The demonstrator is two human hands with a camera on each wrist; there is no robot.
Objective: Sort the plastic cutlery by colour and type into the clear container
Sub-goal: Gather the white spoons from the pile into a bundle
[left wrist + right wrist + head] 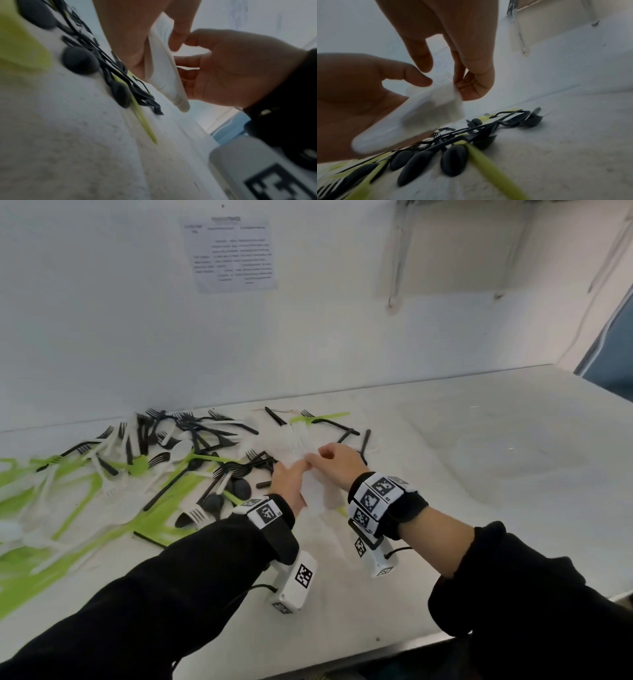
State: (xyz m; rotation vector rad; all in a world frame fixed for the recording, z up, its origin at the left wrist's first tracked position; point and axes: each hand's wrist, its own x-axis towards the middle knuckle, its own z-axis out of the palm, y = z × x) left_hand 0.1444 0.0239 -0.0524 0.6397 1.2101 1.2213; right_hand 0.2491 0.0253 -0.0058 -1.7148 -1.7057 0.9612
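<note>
Head view: left hand (pixel 289 482) and right hand (pixel 337 462) together over the white bench (pixel 479 474), both on a bundle of white forks (pixel 294 445), tines fanned away toward the wall, handles running back between the palms. Left fingers curled round the handles from the left; right fingers bent over the top, thumb tucked close to the left fingertips. Mixed pile of black, white and green cutlery (pixel 144 460) spread on the bench to the left, touching the bundle's near side; a few black pieces and one green fork (pixel 322 417) just behind the tines. Printed sheet (pixel 233 254) on the wall above. Clear container not visible in any view.

Left wrist view: left hand (pixel 133 40) wrapped narrowly round the white forks (pixel 164 70), handle ends pointing down toward the bench (pixel 68 148) but held apart from it. Right hand (pixel 231 70) beside the stack, fingers (pixel 187 60) half curled and touching its edge. Black spoons (pixel 80 60) and a green handle (pixel 145 125) lying on the bench below, blurred.

Right wrist view: right hand (pixel 457 47) reaching down from above, thumb and fingers pinching the upper end of the white forks (pixel 412 119). Left hand (pixel 356 94) cupping the stack from below, thumb on top. Black spoons (pixel 453 159) and green handles (pixel 494 173) on the bench beneath.
</note>
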